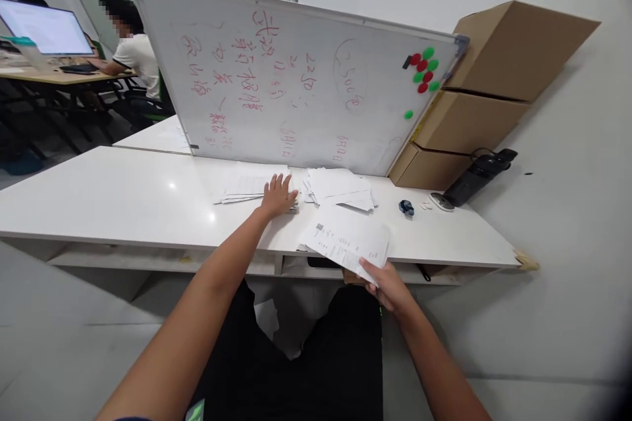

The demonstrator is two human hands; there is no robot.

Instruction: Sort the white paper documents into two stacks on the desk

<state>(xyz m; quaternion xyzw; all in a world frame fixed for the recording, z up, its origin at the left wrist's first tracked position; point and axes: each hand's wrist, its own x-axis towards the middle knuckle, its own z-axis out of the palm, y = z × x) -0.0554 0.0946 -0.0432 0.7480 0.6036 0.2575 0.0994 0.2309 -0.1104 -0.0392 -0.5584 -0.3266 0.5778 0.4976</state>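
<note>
White printed paper point(348, 240) pinched in right hand point(388, 284), long axis slanting down rightward; left hand point(279, 196) spread on sheet stack point(241, 183).

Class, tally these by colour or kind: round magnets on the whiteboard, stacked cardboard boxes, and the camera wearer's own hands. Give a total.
Red round magnets: 4
Green round magnets: 5
Cardboard boxes: 3
Own hands: 2 (left hand; right hand, holding printed paper)
Total: 14
</note>
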